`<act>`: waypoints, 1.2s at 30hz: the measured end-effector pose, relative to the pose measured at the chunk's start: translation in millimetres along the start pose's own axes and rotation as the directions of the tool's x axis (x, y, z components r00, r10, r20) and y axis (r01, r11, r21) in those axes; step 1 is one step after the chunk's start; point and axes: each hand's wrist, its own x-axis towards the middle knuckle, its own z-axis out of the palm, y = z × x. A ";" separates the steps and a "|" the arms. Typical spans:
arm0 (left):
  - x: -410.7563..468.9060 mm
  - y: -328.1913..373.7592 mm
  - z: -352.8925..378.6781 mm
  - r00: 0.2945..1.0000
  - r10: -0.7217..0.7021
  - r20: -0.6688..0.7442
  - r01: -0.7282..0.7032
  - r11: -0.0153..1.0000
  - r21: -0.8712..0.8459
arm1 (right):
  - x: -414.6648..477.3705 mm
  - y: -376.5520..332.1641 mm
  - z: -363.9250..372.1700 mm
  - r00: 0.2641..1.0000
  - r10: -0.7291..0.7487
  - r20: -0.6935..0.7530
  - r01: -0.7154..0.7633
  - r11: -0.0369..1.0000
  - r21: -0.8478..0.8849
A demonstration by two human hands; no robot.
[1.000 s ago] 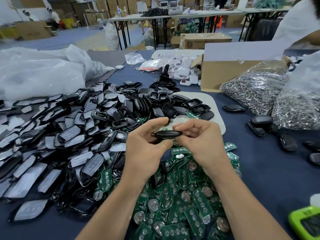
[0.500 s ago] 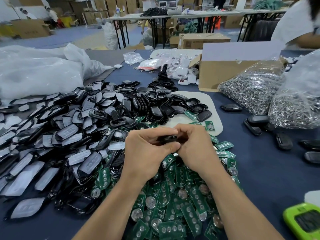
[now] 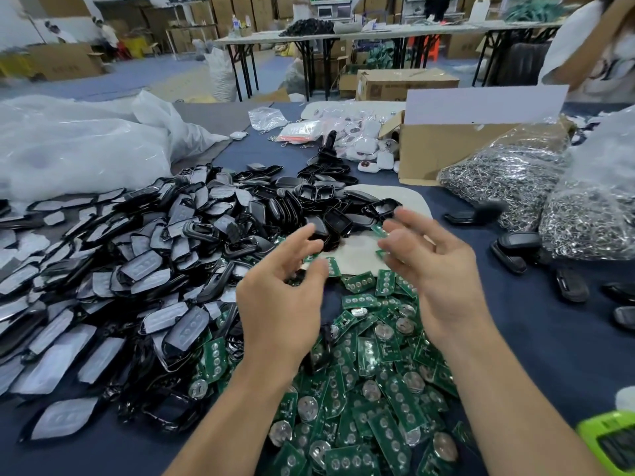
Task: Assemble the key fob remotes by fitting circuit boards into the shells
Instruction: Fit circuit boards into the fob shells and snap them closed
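Observation:
My left hand point(image 3: 278, 297) and my right hand point(image 3: 436, 269) hover apart above the table, fingers spread and relaxed, holding nothing. Under them lies a heap of green circuit boards point(image 3: 371, 389) with coin cells. A large pile of black shell fronts with grey button pads point(image 3: 154, 269) spreads to the left. Hollow black shell backs point(image 3: 316, 207) are heaped just beyond my fingertips, partly on a white mat point(image 3: 357, 252). Several closed black fobs point(image 3: 515, 245) lie to the right on the blue cloth. A blurred dark fob shape point(image 3: 481, 211) shows near them.
Clear bags of metal key rings point(image 3: 508, 180) sit at the right, behind the closed fobs. A cardboard box point(image 3: 446, 146) stands at the back. White plastic sheeting point(image 3: 79, 146) covers the far left. A green device point(image 3: 611, 444) lies at the near right corner.
Both hands were pressing a black fob together between their fingertips. They have now let go, opened and moved apart, and the fob is no longer in them.

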 end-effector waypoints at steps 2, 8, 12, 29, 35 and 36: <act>4.3 -4.0 -1.1 0.992 -0.056 -0.114 0.057 0.998 -0.001 | -4.5 8.2 5.0 0.991 -0.132 0.004 0.113 0.837 -0.536; 15.7 -16.7 -11.2 0.961 -0.138 -0.240 0.152 0.988 0.041 | -4.8 30.2 14.1 0.958 0.100 0.269 0.235 0.267 -0.935; 17.9 -19.5 -11.7 0.960 -0.151 -0.235 0.173 0.982 0.074 | -4.1 28.5 14.3 0.983 -0.015 0.182 0.178 0.309 -0.934; 107.0 -20.8 36.5 0.828 0.022 0.560 -0.510 0.444 0.737 | -2.0 22.9 16.4 0.995 0.054 0.078 -0.018 0.915 -0.403; 102.0 -23.6 38.3 0.854 0.273 0.443 -0.517 0.347 0.783 | -0.5 22.5 15.1 0.997 0.038 0.060 -0.013 0.924 -0.381; 100.3 -20.9 35.2 0.866 0.320 0.384 -0.490 0.395 0.777 | -0.5 22.9 16.0 0.998 0.025 0.049 -0.004 0.919 -0.393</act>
